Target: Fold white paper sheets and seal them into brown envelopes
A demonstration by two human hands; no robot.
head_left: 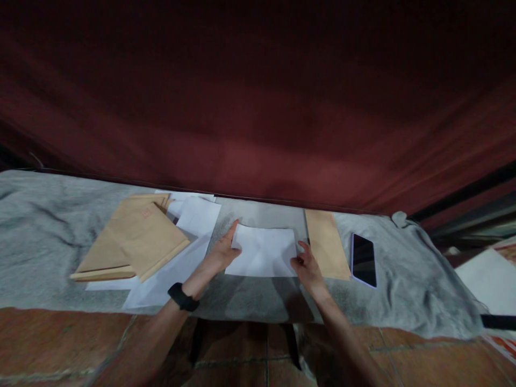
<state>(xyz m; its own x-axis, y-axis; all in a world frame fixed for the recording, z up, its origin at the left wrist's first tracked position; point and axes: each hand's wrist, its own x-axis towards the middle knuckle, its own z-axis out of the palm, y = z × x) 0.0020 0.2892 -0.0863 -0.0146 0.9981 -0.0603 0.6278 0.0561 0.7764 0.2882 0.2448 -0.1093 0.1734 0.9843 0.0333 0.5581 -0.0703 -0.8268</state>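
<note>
A white sheet of paper (pixel 264 251) lies on the grey cloth between my two hands. At its left edge is my left hand (pixel 223 252), thumb and forefinger apart, the thumb over the paper. My right hand (pixel 307 267) touches the paper's right edge, its fingers curled; whether it pinches the edge is too small to tell. Just right of that hand lies a brown envelope (pixel 328 244). More brown envelopes (pixel 149 242) are piled on the left, partly covering several white sheets (pixel 193 231).
A phone with a purple edge (pixel 363 260) rests right of the single envelope. Grey cloth (pixel 48 236) covers the table, and a dark red curtain (pixel 258 118) hangs along its far edge. Tiled floor (pixel 60 338) shows in front. Another white sheet (pixel 489 279) is at the far right.
</note>
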